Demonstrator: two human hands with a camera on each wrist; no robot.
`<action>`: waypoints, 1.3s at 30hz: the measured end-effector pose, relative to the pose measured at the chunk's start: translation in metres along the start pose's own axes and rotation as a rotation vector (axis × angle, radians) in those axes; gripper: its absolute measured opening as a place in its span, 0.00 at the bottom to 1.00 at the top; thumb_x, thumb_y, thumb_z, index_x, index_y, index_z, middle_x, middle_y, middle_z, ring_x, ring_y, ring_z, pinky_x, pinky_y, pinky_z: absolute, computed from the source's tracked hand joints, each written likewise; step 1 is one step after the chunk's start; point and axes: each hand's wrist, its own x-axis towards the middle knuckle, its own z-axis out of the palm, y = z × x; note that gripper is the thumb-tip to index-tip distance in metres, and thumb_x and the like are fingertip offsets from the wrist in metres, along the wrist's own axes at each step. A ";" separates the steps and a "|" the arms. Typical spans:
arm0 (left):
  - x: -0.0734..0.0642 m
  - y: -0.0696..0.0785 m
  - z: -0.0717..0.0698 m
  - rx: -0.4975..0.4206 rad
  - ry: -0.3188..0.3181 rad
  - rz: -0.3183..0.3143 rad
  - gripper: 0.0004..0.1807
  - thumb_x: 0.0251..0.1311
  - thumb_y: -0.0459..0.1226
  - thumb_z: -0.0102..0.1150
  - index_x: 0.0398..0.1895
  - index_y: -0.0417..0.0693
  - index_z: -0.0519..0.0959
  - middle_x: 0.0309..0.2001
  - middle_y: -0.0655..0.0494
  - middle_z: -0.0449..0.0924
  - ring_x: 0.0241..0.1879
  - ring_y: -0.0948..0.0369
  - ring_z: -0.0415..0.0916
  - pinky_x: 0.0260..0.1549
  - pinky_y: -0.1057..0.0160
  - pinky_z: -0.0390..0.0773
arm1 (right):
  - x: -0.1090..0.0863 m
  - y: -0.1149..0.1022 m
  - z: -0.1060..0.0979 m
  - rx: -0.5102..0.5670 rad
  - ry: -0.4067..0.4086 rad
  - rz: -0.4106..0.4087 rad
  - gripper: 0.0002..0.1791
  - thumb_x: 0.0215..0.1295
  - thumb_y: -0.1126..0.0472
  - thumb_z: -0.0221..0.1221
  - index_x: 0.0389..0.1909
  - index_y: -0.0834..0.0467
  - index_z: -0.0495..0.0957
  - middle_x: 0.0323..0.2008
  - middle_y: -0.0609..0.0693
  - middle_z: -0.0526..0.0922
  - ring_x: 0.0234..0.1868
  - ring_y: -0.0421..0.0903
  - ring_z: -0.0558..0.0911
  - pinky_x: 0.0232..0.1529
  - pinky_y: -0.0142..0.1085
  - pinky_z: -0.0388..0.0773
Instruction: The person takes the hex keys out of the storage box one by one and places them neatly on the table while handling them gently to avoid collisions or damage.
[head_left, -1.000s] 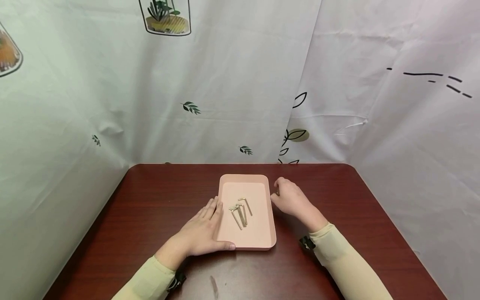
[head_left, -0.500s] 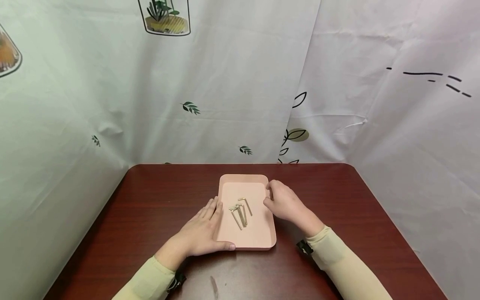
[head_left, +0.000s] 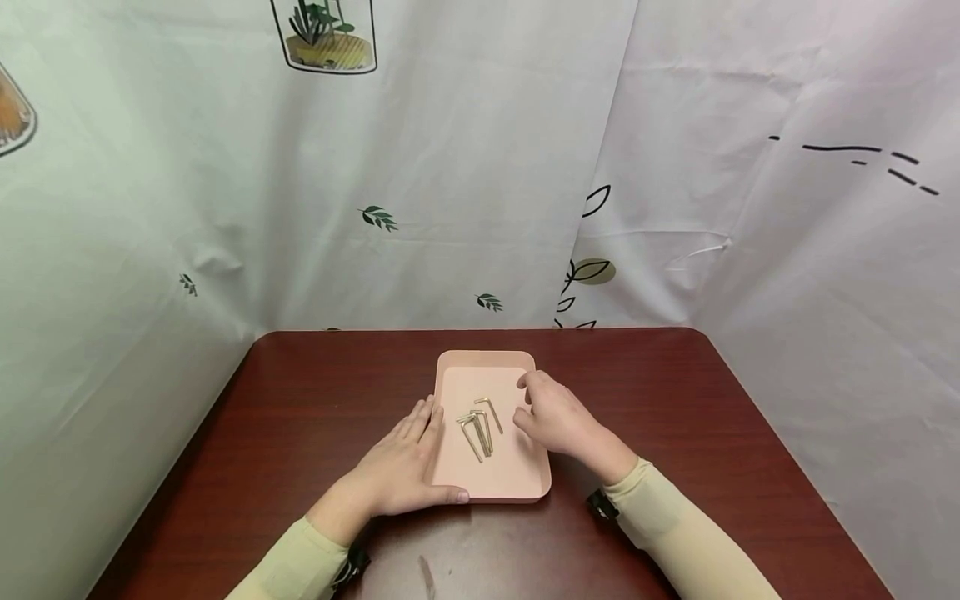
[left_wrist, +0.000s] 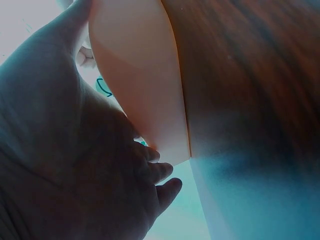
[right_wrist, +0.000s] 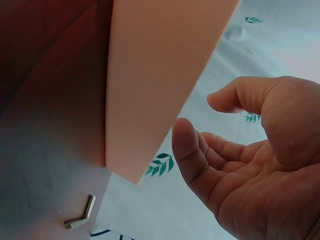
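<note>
Got L hand w/ straight fingers against pink tray at 8 o'clock, & R hand over its 2 o'clock rim w/ bent thumb & fingers, a gap between, & nothing seen in its grip. Could tangle crossed hex keys near tray's middle b/c of grabbing 1 from a messy heap, or shove tray toward 9 o'clock w/ a bump from that low R hand. Might also knock or forget loose hex key on tabletop, outside tray at approx 2 o'clock, b/c of not showing in head view.
</note>
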 end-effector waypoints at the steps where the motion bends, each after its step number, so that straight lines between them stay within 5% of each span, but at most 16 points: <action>1: 0.000 0.000 0.000 0.000 0.002 0.000 0.77 0.59 0.82 0.59 0.88 0.29 0.51 0.90 0.32 0.42 0.88 0.38 0.45 0.84 0.40 0.58 | 0.000 -0.001 0.001 0.001 -0.001 -0.004 0.22 0.63 0.64 0.65 0.57 0.66 0.80 0.40 0.52 0.79 0.35 0.47 0.78 0.44 0.48 0.81; 39: -0.001 -0.001 -0.002 -0.009 0.004 -0.001 0.77 0.59 0.82 0.60 0.88 0.29 0.51 0.90 0.32 0.41 0.88 0.38 0.45 0.84 0.40 0.57 | -0.009 -0.013 0.033 -0.107 -0.139 -0.117 0.26 0.66 0.58 0.71 0.58 0.70 0.80 0.44 0.58 0.82 0.40 0.52 0.83 0.47 0.50 0.87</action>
